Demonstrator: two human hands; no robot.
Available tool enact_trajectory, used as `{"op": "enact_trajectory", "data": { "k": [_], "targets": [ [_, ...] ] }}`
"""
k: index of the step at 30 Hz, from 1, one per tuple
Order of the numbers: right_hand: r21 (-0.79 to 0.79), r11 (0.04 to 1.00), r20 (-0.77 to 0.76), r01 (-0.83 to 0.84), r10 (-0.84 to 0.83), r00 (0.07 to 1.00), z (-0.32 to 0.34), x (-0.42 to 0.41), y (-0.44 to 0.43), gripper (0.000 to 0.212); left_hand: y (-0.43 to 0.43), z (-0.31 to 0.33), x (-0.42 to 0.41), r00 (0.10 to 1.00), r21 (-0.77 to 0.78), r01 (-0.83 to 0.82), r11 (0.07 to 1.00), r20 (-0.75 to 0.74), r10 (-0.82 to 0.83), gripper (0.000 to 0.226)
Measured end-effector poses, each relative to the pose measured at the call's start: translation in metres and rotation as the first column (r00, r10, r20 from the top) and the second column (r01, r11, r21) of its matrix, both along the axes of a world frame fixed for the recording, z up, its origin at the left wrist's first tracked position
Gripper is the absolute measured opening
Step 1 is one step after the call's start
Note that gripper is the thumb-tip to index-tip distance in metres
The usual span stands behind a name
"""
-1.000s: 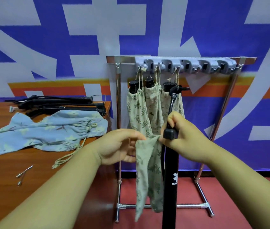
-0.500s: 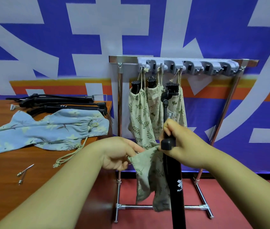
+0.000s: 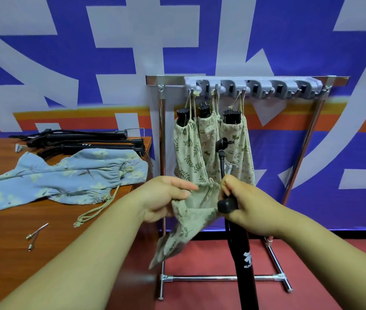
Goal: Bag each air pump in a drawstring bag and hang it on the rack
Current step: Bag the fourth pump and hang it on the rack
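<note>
Your left fingers (image 3: 184,187) pinch the bag (image 3: 188,220) by its rim; your right fingers (image 3: 231,186) wrap the pump (image 3: 244,253) just beside them, not yet inside. Slack cloth could fold shut and snag it.

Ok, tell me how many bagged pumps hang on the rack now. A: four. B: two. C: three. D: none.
C: three bagged pumps hang side by side from the rack; the right hand holds a fourth pump, unbagged.
</note>
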State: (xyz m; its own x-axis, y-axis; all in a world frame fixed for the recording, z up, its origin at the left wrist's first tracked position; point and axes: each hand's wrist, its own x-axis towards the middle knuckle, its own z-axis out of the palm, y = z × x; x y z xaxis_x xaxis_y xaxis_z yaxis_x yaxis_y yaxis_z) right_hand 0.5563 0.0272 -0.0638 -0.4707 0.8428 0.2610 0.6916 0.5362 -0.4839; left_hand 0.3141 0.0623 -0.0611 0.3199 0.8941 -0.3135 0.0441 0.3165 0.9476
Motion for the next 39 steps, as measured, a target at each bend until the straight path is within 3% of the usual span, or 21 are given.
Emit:
{"op": "enact_trajectory", "data": {
  "k": [5,8,11,16,20,26,30,32,36,39],
  "targets": [
    [0.016,0.996,0.037,0.084,-0.084,0.996,-0.003,0.004,0.008,0.04,0.0,0.0,-0.002,0.999,0.059,0.04,0.997,-0.021,-0.038,0.036],
    [0.124,0.975,0.083,0.187,-0.198,0.977,0.002,0.0,0.013,0.05,0.0,-0.002,0.001,0.999,0.085,-0.002,0.996,-0.04,0.005,0.028],
    [0.166,0.945,-0.032,0.281,-0.28,0.96,0.017,-0.004,0.018,0.059,-0.002,-0.002,0.004,0.998,0.137,-0.023,0.99,-0.058,0.031,0.014],
    [0.093,0.935,-0.204,0.342,-0.318,0.926,0.05,-0.014,0.024,0.064,-0.007,-0.003,0.01,0.98,0.226,0.106,0.968,-0.191,-0.063,0.03],
    [0.077,0.934,-0.322,0.35,-0.309,0.895,0.062,-0.028,0.029,0.064,-0.015,-0.003,0.024,0.977,0.217,0.202,0.955,-0.116,-0.18,0.025],
    [0.096,0.966,-0.354,0.24,-0.192,0.915,0.066,-0.043,0.028,0.061,-0.019,0.0,0.026,0.977,0.262,0.188,0.946,-0.148,-0.154,0.018],
    [0.092,0.979,-0.38,0.18,-0.133,0.915,0.059,-0.037,0.02,0.063,-0.016,0.002,0.022,0.985,0.34,0.093,0.936,-0.166,-0.038,0.01],
    [0.053,0.985,-0.439,0.164,-0.124,0.89,0.051,-0.032,0.014,0.058,-0.013,0.004,0.017,0.996,0.353,-0.006,0.936,-0.081,0.037,0.01],
    [-0.16,0.987,-0.588,0.008,-0.102,0.803,0.017,-0.03,0.007,0.045,-0.014,0.012,0.016,0.952,0.219,-0.105,0.97,0.304,0.035,0.019],
    [-0.223,0.974,-0.568,-0.044,-0.093,0.818,-0.002,-0.03,0.0,0.043,-0.015,0.016,0.015,0.929,0.206,-0.138,0.969,0.366,0.055,0.018]
  ]
}}
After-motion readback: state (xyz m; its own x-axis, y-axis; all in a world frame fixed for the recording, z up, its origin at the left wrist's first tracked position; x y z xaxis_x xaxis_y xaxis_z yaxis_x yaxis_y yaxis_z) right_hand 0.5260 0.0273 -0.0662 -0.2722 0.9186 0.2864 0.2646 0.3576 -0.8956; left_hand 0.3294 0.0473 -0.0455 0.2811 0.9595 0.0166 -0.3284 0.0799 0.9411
